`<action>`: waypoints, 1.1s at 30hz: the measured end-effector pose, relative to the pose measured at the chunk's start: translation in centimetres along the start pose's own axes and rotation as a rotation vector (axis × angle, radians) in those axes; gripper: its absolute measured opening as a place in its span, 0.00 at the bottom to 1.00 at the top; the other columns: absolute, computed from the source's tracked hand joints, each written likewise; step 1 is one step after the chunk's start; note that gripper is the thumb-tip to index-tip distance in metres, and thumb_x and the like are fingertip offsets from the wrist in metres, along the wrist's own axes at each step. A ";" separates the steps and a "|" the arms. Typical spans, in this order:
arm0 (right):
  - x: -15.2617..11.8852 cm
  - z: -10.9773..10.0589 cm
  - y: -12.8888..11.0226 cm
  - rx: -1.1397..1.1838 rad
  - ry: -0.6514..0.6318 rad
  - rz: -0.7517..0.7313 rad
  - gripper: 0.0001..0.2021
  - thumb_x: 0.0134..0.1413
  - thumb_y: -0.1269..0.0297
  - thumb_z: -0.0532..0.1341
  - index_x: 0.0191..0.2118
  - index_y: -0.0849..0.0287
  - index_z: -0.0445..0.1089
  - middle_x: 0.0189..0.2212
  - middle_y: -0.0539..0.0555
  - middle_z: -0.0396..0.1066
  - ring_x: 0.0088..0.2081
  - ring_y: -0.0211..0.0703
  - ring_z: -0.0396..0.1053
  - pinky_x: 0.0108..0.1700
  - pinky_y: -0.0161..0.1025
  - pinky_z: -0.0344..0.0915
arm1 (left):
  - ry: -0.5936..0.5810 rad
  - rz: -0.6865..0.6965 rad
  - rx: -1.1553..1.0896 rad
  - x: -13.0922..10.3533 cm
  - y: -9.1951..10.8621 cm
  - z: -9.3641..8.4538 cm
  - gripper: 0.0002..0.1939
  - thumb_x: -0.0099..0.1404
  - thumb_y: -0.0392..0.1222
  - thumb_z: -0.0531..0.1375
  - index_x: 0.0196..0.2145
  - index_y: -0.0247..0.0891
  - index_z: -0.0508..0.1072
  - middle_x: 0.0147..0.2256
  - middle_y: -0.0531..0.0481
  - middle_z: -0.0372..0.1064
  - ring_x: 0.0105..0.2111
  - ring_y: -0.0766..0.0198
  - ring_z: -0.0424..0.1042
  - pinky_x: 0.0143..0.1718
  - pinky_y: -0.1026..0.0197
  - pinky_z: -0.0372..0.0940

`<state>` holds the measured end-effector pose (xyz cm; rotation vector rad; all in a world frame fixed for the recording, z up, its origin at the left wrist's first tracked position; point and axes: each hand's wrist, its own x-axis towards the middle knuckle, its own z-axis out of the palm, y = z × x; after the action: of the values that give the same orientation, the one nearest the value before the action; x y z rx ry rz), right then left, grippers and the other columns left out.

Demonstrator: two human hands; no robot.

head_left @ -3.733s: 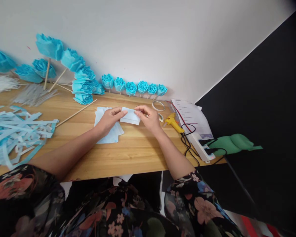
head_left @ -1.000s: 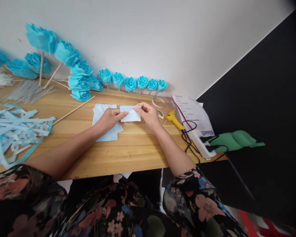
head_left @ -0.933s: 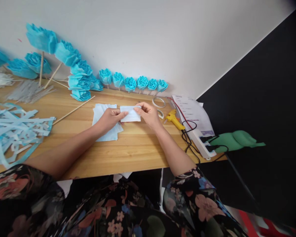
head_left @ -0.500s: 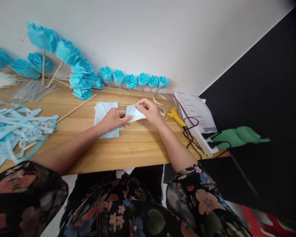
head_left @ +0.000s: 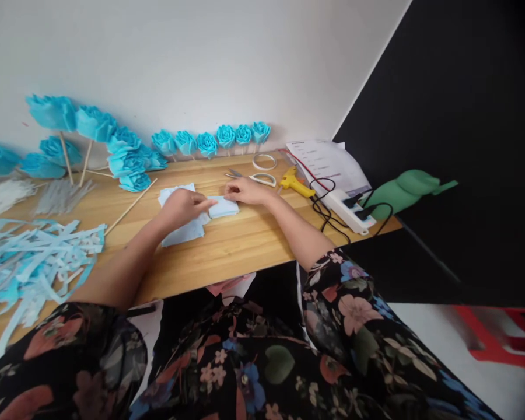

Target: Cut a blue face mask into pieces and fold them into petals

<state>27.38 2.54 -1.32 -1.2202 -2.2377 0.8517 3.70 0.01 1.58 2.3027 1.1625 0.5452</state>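
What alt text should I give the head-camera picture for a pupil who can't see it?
A person's left hand and right hand handle a small pale-blue piece at a wooden table, near larger pale-blue sheets. Scissors and a yellow glue gun lie to the right, pale strips left, with blue flowers along the wall.

The person wears a black garment (head_left: 231, 356) printed with peach and coral blooms, blue flowers, small pink blossoms and a rounded green leaf (head_left: 279, 363). Its loose left sleeve (head_left: 70, 361) and right sleeve (head_left: 339, 303) share the floral print, ending well short of the left grip (head_left: 184, 207) and right grip (head_left: 245, 191).
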 end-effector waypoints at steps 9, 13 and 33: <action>0.3 1.1 -0.1 -0.209 0.093 -0.006 0.05 0.56 0.70 0.61 0.34 0.60 0.75 0.29 0.49 0.73 0.31 0.38 0.66 0.35 0.36 0.53 | -0.067 0.452 0.257 -0.3 0.1 4.4 0.20 0.68 0.49 0.57 0.51 0.34 0.74 0.57 0.34 0.69 0.58 0.46 0.67 0.58 0.46 0.61; 0.4 1.3 -0.4 -0.258 0.099 -0.006 0.05 0.54 0.73 0.60 0.32 0.61 0.74 0.28 0.50 0.72 0.31 0.38 0.65 0.34 0.36 0.53 | -0.148 0.476 0.463 -1.4 1.5 5.3 0.25 0.69 0.52 0.57 0.54 0.29 0.69 0.58 0.28 0.65 0.59 0.43 0.64 0.59 0.44 0.62; 1.1 3.5 -0.8 -0.610 0.189 0.052 0.12 0.67 0.67 0.53 0.47 0.61 0.72 0.45 0.60 0.73 0.40 0.45 0.68 0.39 0.39 0.55 | -0.163 0.369 0.678 -3.9 3.3 6.8 0.33 0.71 0.56 0.50 0.63 0.26 0.62 0.65 0.26 0.55 0.65 0.38 0.55 0.63 0.43 0.52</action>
<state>24.13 2.08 -3.10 -1.5434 -2.3875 0.0412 7.36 -6.63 -2.35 3.1045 0.9362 0.0695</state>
